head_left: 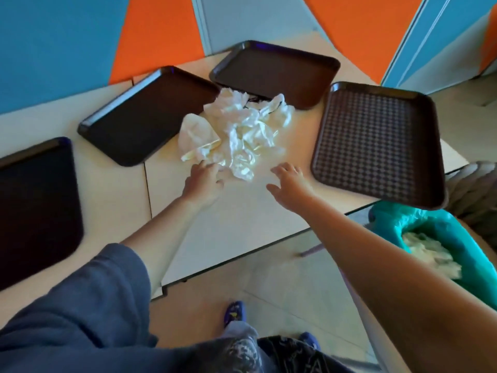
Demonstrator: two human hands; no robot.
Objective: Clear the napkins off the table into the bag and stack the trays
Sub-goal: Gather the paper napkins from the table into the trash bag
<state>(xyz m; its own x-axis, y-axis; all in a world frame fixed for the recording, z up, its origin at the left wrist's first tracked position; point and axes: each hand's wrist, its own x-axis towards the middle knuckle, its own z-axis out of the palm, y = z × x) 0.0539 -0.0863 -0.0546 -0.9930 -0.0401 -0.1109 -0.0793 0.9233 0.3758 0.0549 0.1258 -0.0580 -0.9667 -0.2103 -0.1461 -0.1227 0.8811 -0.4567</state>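
Several crumpled white napkins (239,130) lay heaped in the middle of the pale table (242,224), ringed by four dark trays, their far edge spilling onto the rim of the far tray (274,71). Such paper looked very light, soft and springy; it would likely squash to almost nothing but also shed loose pieces, so a scoop from both flanks, pressing the heap together, seemed wiser than pinching at single sheets. The left hand (203,181), arm stretched forward from a blue sleeve (80,305), touched the near left edge of the pile with fingers loosely curled, gripping nothing that could be made out. The right hand (291,181) hovered just beside the pile's near right edge, fingers spread and empty. A teal bag (430,227) stood open off the table's right corner, below the checkered tray (376,146), with white paper already inside.
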